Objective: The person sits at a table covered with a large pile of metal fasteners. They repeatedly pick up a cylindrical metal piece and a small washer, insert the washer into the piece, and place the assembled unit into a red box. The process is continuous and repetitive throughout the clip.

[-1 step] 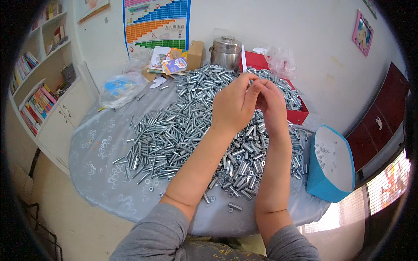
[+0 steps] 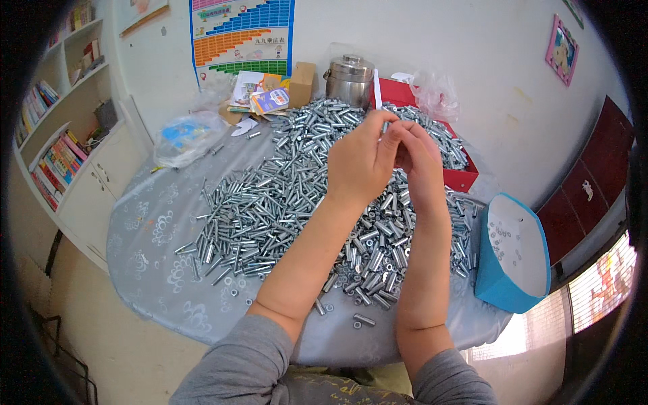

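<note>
Looks early on: a big heap of silver metal sleeves (image 2: pixel 304 196) covers most of the tabletop (image 2: pixel 155 270), while the blue bin (image 2: pixel 513 256) at the right shows only a few small pieces inside. Left hand (image 2: pixel 361 162) & right hand (image 2: pixel 418 158) meet raised over the far-mid heap, fingers pinched on smth small and silvery. Piece itself is hidden btw the fingers; can't tell its kind.

A multicoloured chart poster (image 2: pixel 243 37) hangs on the wall; below it stand a small brown carton (image 2: pixel 302 84) and, apparently, colourful booklets (image 2: pixel 268 100).
</note>
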### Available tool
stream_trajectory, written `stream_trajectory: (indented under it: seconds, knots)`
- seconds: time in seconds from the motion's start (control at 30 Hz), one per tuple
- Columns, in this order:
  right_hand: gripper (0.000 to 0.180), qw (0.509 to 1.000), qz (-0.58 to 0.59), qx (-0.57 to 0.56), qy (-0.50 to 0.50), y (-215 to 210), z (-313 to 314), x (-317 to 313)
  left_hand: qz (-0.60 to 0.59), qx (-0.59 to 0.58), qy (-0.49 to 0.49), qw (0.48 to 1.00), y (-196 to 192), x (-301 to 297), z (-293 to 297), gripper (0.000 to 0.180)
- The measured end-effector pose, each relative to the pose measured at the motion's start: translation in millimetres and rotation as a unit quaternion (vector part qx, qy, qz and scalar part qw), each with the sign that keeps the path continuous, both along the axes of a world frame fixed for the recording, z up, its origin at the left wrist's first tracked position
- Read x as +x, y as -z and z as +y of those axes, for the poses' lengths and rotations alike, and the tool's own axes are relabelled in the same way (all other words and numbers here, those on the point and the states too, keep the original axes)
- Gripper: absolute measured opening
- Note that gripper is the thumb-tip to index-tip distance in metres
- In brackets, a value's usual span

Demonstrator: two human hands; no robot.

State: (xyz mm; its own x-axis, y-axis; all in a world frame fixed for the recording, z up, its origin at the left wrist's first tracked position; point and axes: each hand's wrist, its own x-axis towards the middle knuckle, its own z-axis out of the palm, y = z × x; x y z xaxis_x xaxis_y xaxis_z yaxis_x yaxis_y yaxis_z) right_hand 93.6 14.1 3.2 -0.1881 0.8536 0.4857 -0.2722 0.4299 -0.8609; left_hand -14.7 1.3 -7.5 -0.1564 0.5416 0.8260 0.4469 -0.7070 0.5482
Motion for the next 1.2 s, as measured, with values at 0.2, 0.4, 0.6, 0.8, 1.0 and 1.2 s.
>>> stream_trajectory:
  seconds: [0.2, 0.4, 0.6, 0.8, 1.0, 1.2]
  knots:
    - [0.03, 0.998, -0.062, -0.01, 0.023, 6.0, -1.2, 3.8, 0.033, 0.014, -0.047, 0.998, 3.3, 4.6, -0.5, 0.063]
    - [0.03, 0.989, -0.121, -0.081, -0.004, 8.2, 1.9, 17.4, 0.045, 0.0, -0.041, 0.998, 5.2, 5.1, 2.2, 0.068]
    - [0.027, 0.99, -0.092, 0.01, 0.105, 2.6, -9.0, 6.2, 0.054, 0.001, -0.048, 0.997, 7.0, 7.5, 9.0, 0.069]
    - [0.033, 0.985, -0.149, -0.071, 0.06, 3.3, -3.3, 20.3, 0.044, -0.039, -0.056, 0.997, 5.2, 5.5, 5.9, 0.069]
    - [0.03, 0.989, -0.131, -0.015, 0.069, 7.9, -6.8, 19.3, 0.035, -0.04, -0.069, 0.996, 6.1, 3.9, 7.7, 0.07]
    - [0.029, 0.991, -0.116, -0.017, 0.07, 11.7, -1.6, 17.0, 0.021, -0.046, -0.054, 0.997, 4.4, 5.3, 3.9, 0.068]
